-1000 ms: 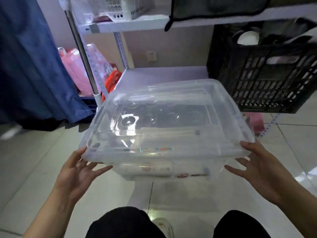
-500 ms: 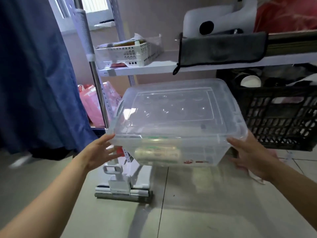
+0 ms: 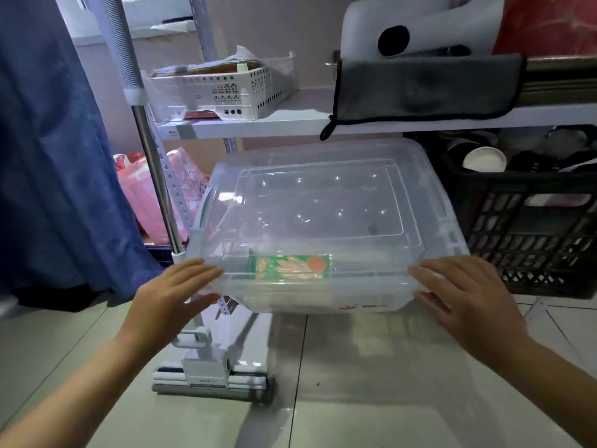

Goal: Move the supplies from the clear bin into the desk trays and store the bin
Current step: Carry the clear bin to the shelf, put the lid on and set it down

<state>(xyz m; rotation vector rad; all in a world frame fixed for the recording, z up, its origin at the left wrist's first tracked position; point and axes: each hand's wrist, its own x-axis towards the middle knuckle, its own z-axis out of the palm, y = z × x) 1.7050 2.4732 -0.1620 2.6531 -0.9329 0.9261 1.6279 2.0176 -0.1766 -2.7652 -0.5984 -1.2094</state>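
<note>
Bracing a lidded clear plastic bin (image 3: pixel 323 227) between spread palms, the left hand (image 3: pixel 168 302) and right hand (image 3: pixel 465 299) press its opposite near corners, apparently to keep it level.

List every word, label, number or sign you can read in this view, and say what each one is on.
Nothing here reads with certainty.
White basket on the shelf: small embossed digits, perhaps "22", too faint to confirm.
Green packet inside the clear bin: red characters, blurred.
Clear bin front: red marks low on the wall, blurred.
Grey mop head on the floor: small print, too small to read.
</note>
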